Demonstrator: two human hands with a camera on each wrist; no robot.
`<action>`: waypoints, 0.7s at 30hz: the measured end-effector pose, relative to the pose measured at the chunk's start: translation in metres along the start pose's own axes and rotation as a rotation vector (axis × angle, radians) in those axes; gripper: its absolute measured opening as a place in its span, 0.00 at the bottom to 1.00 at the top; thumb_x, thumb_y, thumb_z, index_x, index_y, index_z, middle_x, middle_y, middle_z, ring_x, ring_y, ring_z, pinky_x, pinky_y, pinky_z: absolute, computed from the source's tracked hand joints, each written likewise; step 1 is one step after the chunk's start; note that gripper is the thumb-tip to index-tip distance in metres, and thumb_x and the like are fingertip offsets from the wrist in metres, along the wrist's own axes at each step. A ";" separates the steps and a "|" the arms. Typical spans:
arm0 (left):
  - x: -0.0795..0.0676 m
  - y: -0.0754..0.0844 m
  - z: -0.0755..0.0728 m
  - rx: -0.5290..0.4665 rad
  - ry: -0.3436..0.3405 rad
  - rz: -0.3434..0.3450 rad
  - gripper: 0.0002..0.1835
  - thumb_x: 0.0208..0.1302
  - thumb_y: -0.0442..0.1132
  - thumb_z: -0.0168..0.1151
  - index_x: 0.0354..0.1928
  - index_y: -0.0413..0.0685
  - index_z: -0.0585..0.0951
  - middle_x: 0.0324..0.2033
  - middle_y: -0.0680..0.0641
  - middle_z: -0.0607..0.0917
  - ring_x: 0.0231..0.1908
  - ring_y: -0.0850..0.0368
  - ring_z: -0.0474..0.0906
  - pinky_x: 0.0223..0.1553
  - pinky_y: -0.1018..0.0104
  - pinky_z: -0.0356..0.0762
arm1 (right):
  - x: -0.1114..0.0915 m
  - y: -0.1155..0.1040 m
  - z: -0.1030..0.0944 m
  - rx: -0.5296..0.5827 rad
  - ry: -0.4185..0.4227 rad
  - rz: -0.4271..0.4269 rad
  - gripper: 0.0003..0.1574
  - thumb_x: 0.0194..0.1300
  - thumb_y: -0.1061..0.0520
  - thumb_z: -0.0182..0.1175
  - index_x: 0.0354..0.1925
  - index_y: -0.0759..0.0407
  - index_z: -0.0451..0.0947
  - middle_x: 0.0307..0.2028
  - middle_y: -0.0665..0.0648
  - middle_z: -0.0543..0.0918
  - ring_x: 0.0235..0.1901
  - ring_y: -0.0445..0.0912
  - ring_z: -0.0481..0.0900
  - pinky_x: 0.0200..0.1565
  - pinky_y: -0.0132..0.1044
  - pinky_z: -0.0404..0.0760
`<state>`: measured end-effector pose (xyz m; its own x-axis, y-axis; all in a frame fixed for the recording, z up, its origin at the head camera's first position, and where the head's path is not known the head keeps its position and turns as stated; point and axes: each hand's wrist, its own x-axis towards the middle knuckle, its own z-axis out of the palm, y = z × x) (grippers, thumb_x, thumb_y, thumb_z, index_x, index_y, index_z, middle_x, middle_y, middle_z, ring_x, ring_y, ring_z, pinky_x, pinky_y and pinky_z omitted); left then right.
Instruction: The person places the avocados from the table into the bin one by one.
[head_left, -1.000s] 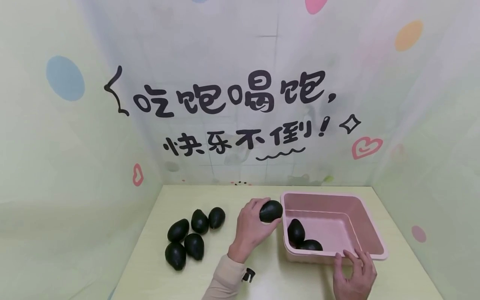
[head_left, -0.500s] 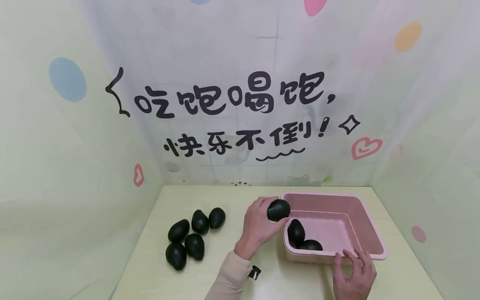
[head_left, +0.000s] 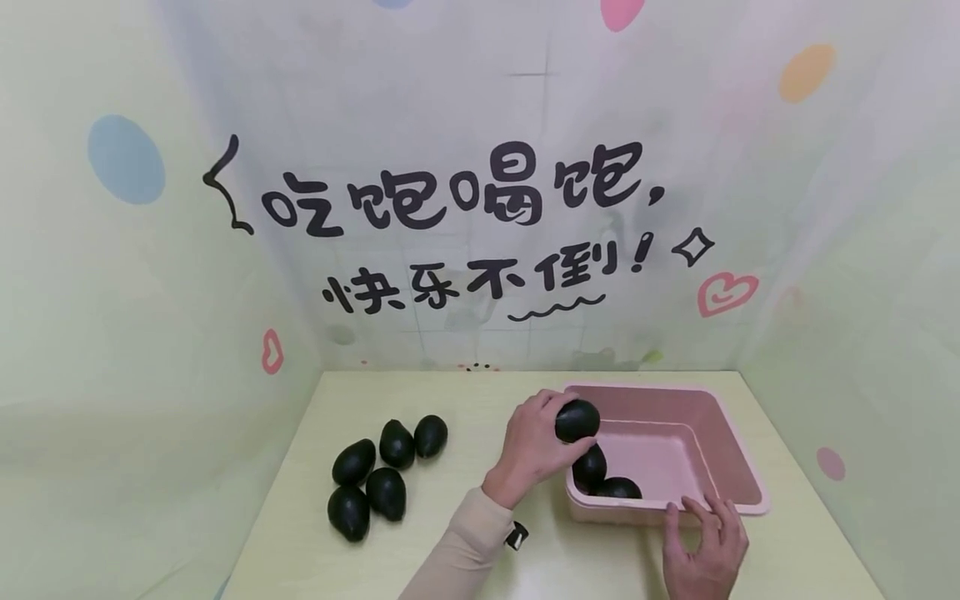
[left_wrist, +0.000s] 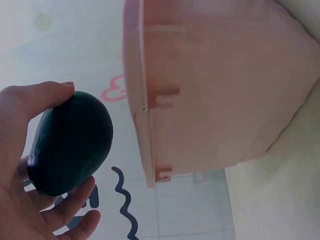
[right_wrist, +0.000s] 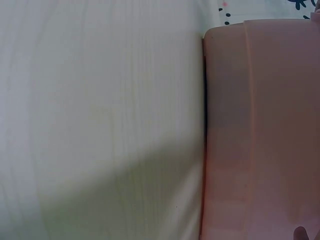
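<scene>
My left hand (head_left: pixel 534 448) grips a dark green avocado (head_left: pixel 577 421) over the left rim of a pink plastic bin (head_left: pixel 738 446). In the left wrist view, thumb and fingers curl round that avocado (left_wrist: pixel 75 142), apart from the bin's outer wall (left_wrist: pixel 210 100). Two more avocados lie inside at the bin's near left corner, one (head_left: pixel 590 468) behind the other (head_left: pixel 619 488). Spread fingers of my right hand (head_left: pixel 705 546) touch the bin's front rim; a fingertip (right_wrist: pixel 300 233) shows against the outer wall in the right wrist view.
Several loose avocados (head_left: pixel 386 493) lie grouped on the left of the pale wooden table (head_left: pixel 480 400). A printed curtain (head_left: pixel 480 100) with black lettering hangs behind and along both sides. The right part of the bin floor (head_left: pixel 660 454) shows bare.
My left hand has moved right with the avocado, from beside the bin to over its left rim. The right hand stays at the front rim. The loose avocados have not moved.
</scene>
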<state>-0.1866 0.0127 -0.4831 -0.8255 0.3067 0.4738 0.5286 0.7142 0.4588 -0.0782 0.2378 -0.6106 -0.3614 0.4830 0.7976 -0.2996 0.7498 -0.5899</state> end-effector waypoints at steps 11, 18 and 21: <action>0.006 0.006 0.007 0.123 -0.103 0.092 0.30 0.59 0.61 0.76 0.61 0.59 0.85 0.51 0.53 0.87 0.44 0.56 0.86 0.42 0.66 0.81 | -0.001 0.000 0.003 0.015 0.016 -0.003 0.38 0.71 0.35 0.65 0.37 0.73 0.85 0.49 0.78 0.83 0.72 0.34 0.66 0.77 0.34 0.61; 0.012 0.007 0.013 0.097 -0.157 0.100 0.29 0.60 0.61 0.76 0.61 0.60 0.85 0.52 0.54 0.86 0.44 0.57 0.86 0.43 0.68 0.81 | -0.002 -0.001 0.003 0.008 0.020 -0.001 0.39 0.71 0.35 0.64 0.36 0.73 0.85 0.49 0.78 0.83 0.72 0.34 0.66 0.77 0.34 0.60; 0.016 0.008 0.014 0.084 -0.177 0.082 0.29 0.61 0.62 0.75 0.61 0.61 0.85 0.52 0.54 0.86 0.45 0.57 0.85 0.43 0.68 0.81 | -0.002 -0.001 0.004 0.011 0.036 -0.004 0.37 0.70 0.36 0.65 0.36 0.73 0.85 0.48 0.78 0.83 0.72 0.36 0.67 0.76 0.35 0.61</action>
<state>-0.1978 0.0323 -0.4825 -0.8059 0.4665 0.3644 0.5836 0.7296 0.3565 -0.0805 0.2343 -0.6116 -0.3283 0.4963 0.8037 -0.3111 0.7465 -0.5881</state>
